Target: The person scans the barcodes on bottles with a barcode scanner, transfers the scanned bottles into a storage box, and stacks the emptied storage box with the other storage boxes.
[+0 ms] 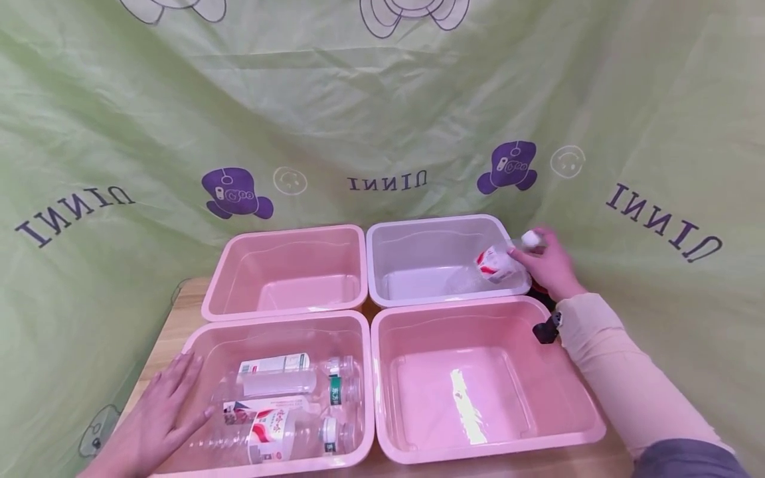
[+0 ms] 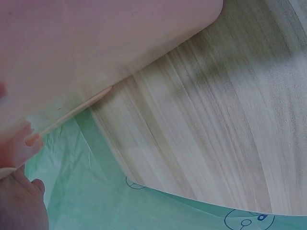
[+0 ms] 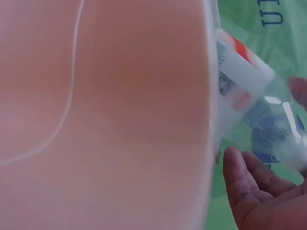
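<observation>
At the neck, just below its white cap, my right hand (image 1: pixel 552 265) holds a clear plastic bottle (image 1: pixel 498 263) with a white and red label. The bottle tilts with its base down inside the lavender bin (image 1: pixel 439 300), over that bin's right rim. In the right wrist view, fingers (image 3: pixel 235 175) lie around the bottle's clear shoulder (image 3: pixel 273 120). My left hand (image 1: pixel 157 415) rests, fingers extended, on the left rim of the front left pink bin (image 1: pixel 281 320). Several clear bottles (image 1: pixel 271 435) lie on their sides in that bin, caps to the right.
A back left pink bin (image 1: pixel 287 234) stands beside the lavender one. The front right pink bin (image 1: pixel 478 458) is below my right forearm. All stand on a wood-grain table (image 2: pixel 192 143). A green printed cloth (image 1: pixel 311 119) hangs behind and at both sides.
</observation>
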`<action>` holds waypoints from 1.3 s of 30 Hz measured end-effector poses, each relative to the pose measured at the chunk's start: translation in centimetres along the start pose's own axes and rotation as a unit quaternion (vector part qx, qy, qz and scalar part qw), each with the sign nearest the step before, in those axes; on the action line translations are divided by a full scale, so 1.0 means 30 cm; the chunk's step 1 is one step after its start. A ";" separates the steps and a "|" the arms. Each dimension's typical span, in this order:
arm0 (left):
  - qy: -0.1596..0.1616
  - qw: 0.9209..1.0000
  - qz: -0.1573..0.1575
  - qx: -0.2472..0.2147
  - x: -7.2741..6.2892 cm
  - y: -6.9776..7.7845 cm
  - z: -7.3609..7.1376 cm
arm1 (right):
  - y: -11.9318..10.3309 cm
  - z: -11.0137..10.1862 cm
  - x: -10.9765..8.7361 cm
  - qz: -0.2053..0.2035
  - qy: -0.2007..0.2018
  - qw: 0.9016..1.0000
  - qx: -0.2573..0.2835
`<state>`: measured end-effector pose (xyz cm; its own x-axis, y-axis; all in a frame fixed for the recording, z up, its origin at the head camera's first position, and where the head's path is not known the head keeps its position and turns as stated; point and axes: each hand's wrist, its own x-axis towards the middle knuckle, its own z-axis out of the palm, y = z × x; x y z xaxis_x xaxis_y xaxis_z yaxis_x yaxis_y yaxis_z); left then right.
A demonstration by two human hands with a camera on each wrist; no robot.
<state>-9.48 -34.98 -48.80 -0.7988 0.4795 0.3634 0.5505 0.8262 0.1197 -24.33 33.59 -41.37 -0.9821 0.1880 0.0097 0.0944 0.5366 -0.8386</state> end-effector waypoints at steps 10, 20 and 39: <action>0.005 1.000 -0.003 -0.005 0.016 -0.007 -0.010 | -0.018 0.000 0.012 -0.043 -0.045 0.989 -0.132; 0.003 1.000 0.010 0.010 0.000 -0.023 0.000 | -0.180 0.101 -0.016 -0.085 -0.152 0.985 -0.009; -0.006 0.999 0.028 0.022 0.003 -0.038 0.020 | -0.513 0.609 -0.221 -0.290 -0.418 0.849 -0.140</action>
<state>-10.32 -35.71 -49.47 -0.7699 0.5290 0.3570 0.5836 0.8099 0.0585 -22.24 9.06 -38.47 -0.6382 -0.7617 -0.1117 -0.5248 0.5366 -0.6607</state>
